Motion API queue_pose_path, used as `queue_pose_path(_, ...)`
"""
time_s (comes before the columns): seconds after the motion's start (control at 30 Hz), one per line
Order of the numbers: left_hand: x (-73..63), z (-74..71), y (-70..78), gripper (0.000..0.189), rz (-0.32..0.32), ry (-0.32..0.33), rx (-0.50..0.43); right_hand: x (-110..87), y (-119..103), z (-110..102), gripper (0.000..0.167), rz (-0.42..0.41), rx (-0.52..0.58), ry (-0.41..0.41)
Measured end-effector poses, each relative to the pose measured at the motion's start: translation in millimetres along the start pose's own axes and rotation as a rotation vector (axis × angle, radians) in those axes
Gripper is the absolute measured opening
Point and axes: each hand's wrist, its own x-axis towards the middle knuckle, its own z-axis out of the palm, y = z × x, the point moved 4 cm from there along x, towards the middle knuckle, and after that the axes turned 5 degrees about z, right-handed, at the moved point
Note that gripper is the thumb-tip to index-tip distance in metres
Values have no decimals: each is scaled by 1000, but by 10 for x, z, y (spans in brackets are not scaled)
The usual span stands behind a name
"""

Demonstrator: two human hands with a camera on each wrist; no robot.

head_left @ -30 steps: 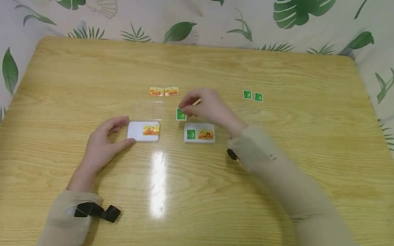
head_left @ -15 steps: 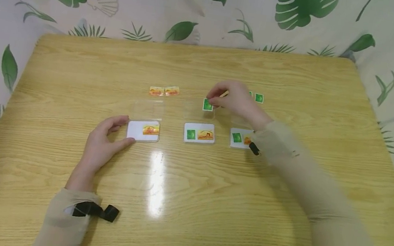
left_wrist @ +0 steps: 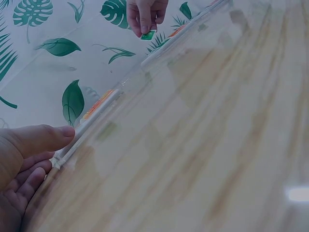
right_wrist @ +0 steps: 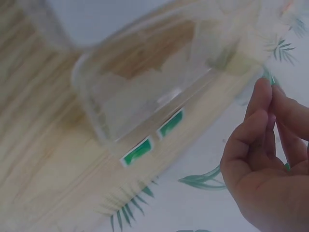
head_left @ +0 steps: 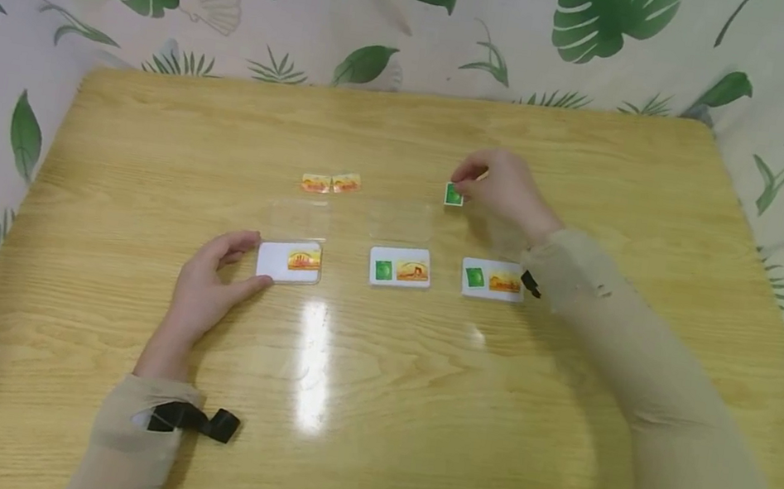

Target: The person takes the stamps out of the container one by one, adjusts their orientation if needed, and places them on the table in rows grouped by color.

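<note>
My right hand (head_left: 505,187) pinches a small green square sticker (head_left: 453,195) with a white border between thumb and fingertips, raised over the back of the table. My left hand (head_left: 212,282) grips the left end of a shallow clear case (head_left: 272,261), thumb at the front edge and fingers at the back. Its white face bears one orange-yellow sticker (head_left: 304,260) at the right, with the left part bare white. To its right lie a middle case (head_left: 398,281) and a right case (head_left: 490,295), each with a green and an orange sticker.
Clear lids (head_left: 401,221) lie folded back behind the cases. Two orange-yellow stickers (head_left: 330,183) lie behind the left case. In the right wrist view, two green stickers (right_wrist: 137,152) lie beyond a lid; my right hand hides them in the head view. A leaf-print cloth (head_left: 305,7) surrounds the wooden table.
My right hand, pinching the green sticker, has moved from beside the left case rightward and back, uncovering the right case and covering the two loose green stickers. The left hand holds still.
</note>
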Motion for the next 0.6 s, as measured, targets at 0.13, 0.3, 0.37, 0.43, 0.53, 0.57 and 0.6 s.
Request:
queue_pose_path(0.13, -1, -1, -1, 57, 7, -1, -7, 59, 84, -47, 12, 26, -42, 21)
queue_pose_path(0.3, -3, -7, 2, 57, 15, 9, -9, 113, 160, -80, 12, 48, -81, 27)
queue_pose_path(0.37, -4, -5, -1, 57, 12, 9, -6, 132, 184, -83, 13, 59, -90, 23)
queue_pose_path(0.43, -2, -4, -6, 57, 8, 9, -3, 152, 199, -87, 13, 62, -108, 25)
queue_pose_path(0.53, -2, -4, -7, 57, 8, 8, -1, 178, 220, -93, 12, 53, -144, 35)
queue_pose_path(0.57, -2, -4, -6, 57, 9, 9, -1, 184, 224, -94, 12, 48, -159, 39)
queue_pose_path(0.6, -2, -5, -5, 57, 11, 9, -1, 189, 231, -95, 11, 42, -173, 42)
